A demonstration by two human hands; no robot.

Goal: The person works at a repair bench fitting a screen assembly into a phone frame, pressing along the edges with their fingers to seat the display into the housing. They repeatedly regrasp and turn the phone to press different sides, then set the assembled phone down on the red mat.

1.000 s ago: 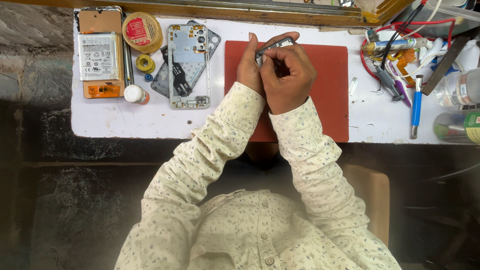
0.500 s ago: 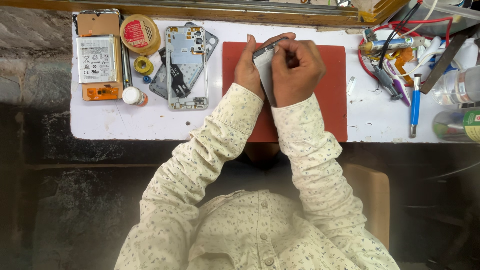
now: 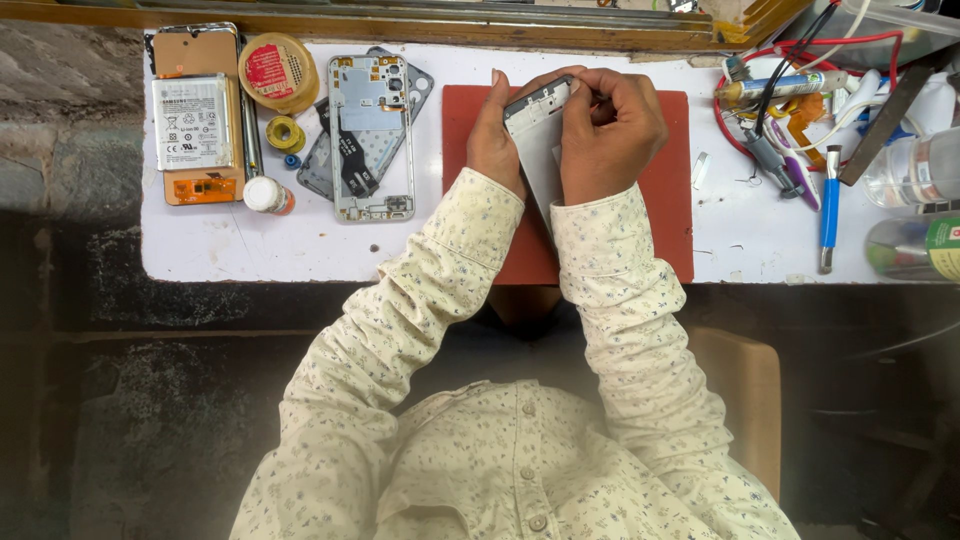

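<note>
Both hands are gripping a phone frame above the red mat: the left hand is curling around its left edge, the right hand is pinching its top corner, while an opened phone, a battery and a blue tool are lying on the tabletop beside them

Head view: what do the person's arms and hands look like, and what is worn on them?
Both arms are covered by long cream sleeves with a small dark floral print, buttoned cuffs reaching the wrists. The same shirt has a row of pale buttons down the front. The left hand and right hand are bare: no gloves, and no rings or watch can be seen.
</note>
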